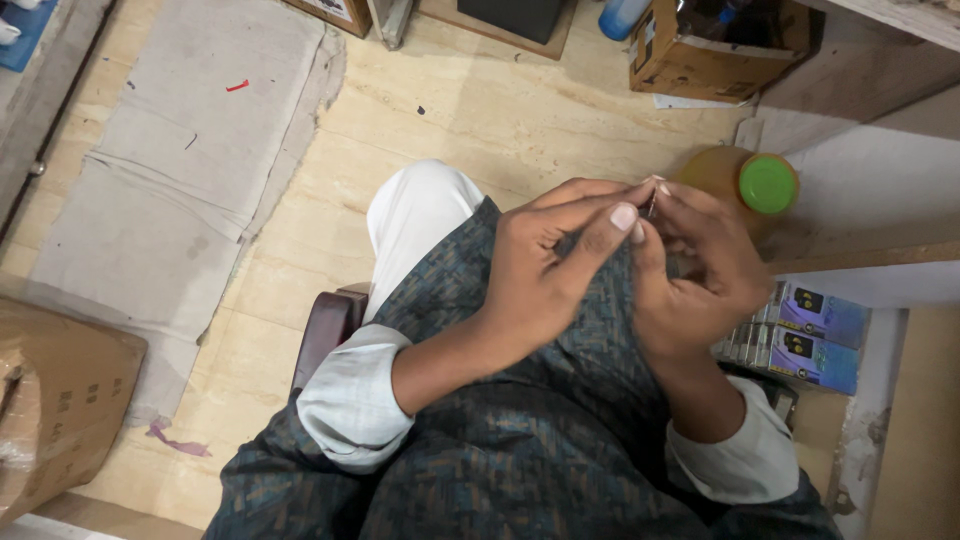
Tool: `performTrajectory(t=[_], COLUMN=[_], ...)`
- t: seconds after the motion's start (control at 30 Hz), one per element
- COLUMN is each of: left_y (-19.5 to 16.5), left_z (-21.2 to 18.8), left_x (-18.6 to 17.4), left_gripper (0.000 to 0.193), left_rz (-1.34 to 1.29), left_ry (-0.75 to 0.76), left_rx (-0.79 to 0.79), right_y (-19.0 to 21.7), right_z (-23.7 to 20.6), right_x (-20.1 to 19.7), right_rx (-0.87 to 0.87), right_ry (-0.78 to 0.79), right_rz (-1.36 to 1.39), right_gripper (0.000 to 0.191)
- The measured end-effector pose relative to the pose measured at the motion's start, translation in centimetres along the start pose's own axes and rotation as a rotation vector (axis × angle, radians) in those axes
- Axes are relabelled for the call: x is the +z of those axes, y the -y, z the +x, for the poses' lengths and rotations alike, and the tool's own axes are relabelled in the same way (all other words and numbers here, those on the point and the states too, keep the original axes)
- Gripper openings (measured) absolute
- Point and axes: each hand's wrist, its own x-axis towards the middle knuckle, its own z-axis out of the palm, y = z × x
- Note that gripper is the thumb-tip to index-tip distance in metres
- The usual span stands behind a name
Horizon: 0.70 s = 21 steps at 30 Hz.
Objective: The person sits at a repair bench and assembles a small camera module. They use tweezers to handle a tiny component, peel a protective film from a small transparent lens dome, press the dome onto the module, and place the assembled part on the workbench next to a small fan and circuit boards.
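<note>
pinching a thin dark pin upright between fingertips, the left hand and right hand meet over the lap, the pin's long axis vertical, right fingers nearest, beside a green-capped jar.

The pale stone floor carries a flattened sheet of cardboard at ten o'clock, a brown carton at eight o'clock, and — at one o'clock — an open cardboard box beside a blue bottle.
</note>
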Motion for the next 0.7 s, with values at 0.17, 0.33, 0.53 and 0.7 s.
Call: performTrajectory(t=[0.17, 0.33, 0.53, 0.7], left_y=[0.0, 0.6, 1.4, 1.9], left_z=[-0.1, 0.0, 0.3, 0.3], left_x=[0.1, -0.1, 0.0, 0.3], left_gripper=[0.028, 0.027, 0.023, 0.021], left_rz=[0.065, 0.0, -0.189, -0.097], left_ry=[0.007, 0.028, 0.005, -0.068], left_rx=[0.011, -0.014, -0.13, -0.08], right_y=[-0.1, -0.6, -1.8, -2.6], right_z=[0.1, -0.1, 0.0, 0.1], right_x=[-0.1, 0.0, -0.9, -1.1], right_rx=[0.0, 0.089, 0.275, 0.353], right_ry=[0.008, -0.026, 0.043, 0.101], right_rz=[0.04, 0.119, 0.569, 0.708], right_gripper=[0.015, 0.009, 0.005, 0.01])
